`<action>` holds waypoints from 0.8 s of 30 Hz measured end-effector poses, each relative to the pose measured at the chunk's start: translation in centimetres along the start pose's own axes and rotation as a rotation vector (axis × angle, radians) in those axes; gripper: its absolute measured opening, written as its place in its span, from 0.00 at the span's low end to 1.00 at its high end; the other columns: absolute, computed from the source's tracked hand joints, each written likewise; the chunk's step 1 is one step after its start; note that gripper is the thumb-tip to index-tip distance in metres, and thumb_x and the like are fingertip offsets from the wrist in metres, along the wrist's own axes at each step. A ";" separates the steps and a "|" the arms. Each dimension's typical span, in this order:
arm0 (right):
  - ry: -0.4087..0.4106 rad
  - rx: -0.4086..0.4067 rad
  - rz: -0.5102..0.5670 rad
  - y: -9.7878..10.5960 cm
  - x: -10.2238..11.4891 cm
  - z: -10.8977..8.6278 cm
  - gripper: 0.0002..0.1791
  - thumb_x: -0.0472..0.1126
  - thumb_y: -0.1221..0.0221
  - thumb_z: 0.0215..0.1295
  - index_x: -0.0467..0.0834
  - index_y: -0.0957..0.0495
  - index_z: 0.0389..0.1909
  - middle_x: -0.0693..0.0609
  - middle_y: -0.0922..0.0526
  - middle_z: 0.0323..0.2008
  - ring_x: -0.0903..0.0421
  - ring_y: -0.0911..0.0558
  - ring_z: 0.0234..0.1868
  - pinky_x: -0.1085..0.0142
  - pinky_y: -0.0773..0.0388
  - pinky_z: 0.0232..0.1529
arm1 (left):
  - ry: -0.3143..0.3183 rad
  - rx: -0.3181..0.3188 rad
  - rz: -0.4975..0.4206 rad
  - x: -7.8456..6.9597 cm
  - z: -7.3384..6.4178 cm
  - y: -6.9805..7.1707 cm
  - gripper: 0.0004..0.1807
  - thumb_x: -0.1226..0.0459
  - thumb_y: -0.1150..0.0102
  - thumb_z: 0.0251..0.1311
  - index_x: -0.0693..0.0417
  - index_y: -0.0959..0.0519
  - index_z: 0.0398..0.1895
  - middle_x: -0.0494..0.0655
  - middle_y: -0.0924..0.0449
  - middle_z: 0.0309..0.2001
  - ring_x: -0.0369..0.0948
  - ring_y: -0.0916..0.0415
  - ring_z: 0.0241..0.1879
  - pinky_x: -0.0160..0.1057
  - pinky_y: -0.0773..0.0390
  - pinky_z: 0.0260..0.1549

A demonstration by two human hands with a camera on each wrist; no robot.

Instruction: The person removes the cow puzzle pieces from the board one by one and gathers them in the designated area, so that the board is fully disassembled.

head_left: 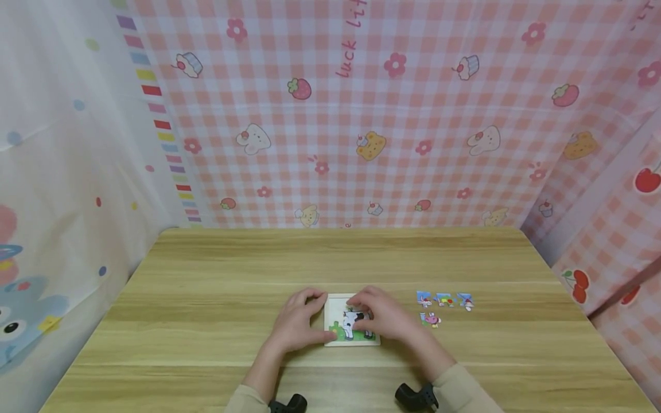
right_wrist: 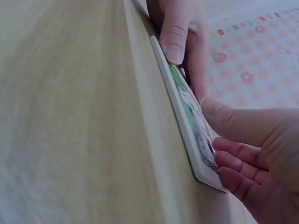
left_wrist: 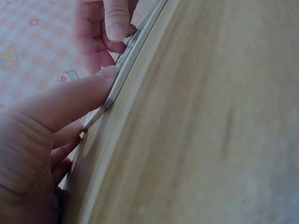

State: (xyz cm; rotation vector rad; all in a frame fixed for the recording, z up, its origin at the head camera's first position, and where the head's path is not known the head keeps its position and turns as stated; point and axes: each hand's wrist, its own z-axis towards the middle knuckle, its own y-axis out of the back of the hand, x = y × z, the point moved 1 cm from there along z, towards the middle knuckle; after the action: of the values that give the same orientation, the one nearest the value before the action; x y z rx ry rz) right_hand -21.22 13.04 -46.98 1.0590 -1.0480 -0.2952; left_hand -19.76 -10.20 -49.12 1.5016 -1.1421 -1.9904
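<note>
A small square wooden puzzle board [head_left: 352,345] with a pale rim lies on the table, showing a black-and-white cow on green grass. My left hand [head_left: 299,322] holds its left side, the thumb [left_wrist: 93,88] on the near left corner and the fingers by the far left corner. Over the board's right half is my right hand [head_left: 384,314], its thumb [right_wrist: 233,122] and fingers spread apart at the cow picture. I see no loose piece between them, and this hand hides part of the picture. The upper left of the board shows bare white.
To the right of the board lie several loose puzzle pieces: a row with a blue piece [head_left: 423,298], a yellow-and-red one [head_left: 444,300] and another [head_left: 466,302], and a pink one [head_left: 431,319] below. The wooden table [head_left: 206,269] meets a checked curtain [head_left: 330,115] at the back.
</note>
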 end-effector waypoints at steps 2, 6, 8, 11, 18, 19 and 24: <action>0.003 -0.007 -0.006 -0.2 0.0 0.1 0.22 0.44 0.28 0.57 0.44 0.19 0.52 0.54 0.22 0.45 0.58 0.23 0.43 0.59 0.22 0.47 | -0.004 -0.001 -0.005 0.0 0.0 0.0 0.50 0.43 0.25 0.45 0.57 0.31 0.70 0.48 0.34 0.67 0.51 0.43 0.68 0.58 0.43 0.66; -0.005 -0.024 -0.005 -0.5 0.0 0.2 0.22 0.44 0.27 0.56 0.42 0.18 0.50 0.53 0.22 0.44 0.58 0.22 0.43 0.59 0.22 0.47 | -0.008 -0.004 -0.012 -0.1 0.0 0.0 0.50 0.44 0.25 0.44 0.58 0.31 0.70 0.49 0.34 0.66 0.51 0.42 0.68 0.58 0.42 0.66; -0.009 -0.033 -0.003 -0.5 0.0 0.3 0.21 0.43 0.27 0.55 0.42 0.18 0.49 0.53 0.22 0.44 0.57 0.22 0.42 0.59 0.22 0.46 | -0.006 -0.002 -0.010 0.0 0.0 0.0 0.50 0.44 0.25 0.44 0.58 0.31 0.70 0.49 0.34 0.66 0.51 0.42 0.68 0.58 0.42 0.66; -0.021 -0.040 0.004 -0.5 0.2 0.3 0.21 0.43 0.26 0.54 0.42 0.18 0.48 0.52 0.22 0.43 0.57 0.23 0.42 0.58 0.22 0.46 | -0.007 -0.004 -0.009 0.0 0.0 0.0 0.50 0.43 0.25 0.44 0.57 0.31 0.70 0.49 0.34 0.67 0.51 0.43 0.68 0.58 0.42 0.66; -0.046 -0.044 -0.006 -0.4 0.5 0.3 0.20 0.44 0.25 0.52 0.42 0.18 0.44 0.51 0.22 0.42 0.56 0.24 0.41 0.57 0.23 0.46 | -0.008 -0.003 0.000 0.1 0.1 -0.1 0.50 0.43 0.25 0.45 0.57 0.31 0.70 0.48 0.34 0.67 0.51 0.43 0.68 0.57 0.42 0.66; -0.047 -0.044 -0.012 -0.4 0.5 0.3 0.20 0.44 0.25 0.52 0.42 0.18 0.44 0.52 0.23 0.41 0.56 0.24 0.40 0.57 0.23 0.45 | -0.009 -0.005 -0.003 0.1 0.0 0.0 0.50 0.43 0.25 0.45 0.57 0.31 0.70 0.49 0.34 0.66 0.51 0.43 0.68 0.57 0.42 0.66; -0.037 -0.042 -0.024 -0.6 0.4 0.4 0.19 0.42 0.25 0.52 0.42 0.19 0.42 0.54 0.24 0.39 0.57 0.25 0.40 0.58 0.23 0.45 | -0.013 -0.006 -0.005 -0.1 0.0 0.0 0.50 0.44 0.25 0.44 0.58 0.30 0.69 0.50 0.33 0.66 0.51 0.42 0.68 0.57 0.42 0.66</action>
State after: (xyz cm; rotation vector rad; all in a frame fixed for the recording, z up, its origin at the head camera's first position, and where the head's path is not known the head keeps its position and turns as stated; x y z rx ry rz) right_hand -21.16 12.25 -47.19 1.0320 -1.0580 -0.3558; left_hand -19.78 -10.18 -49.06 1.4922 -1.1381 -2.0076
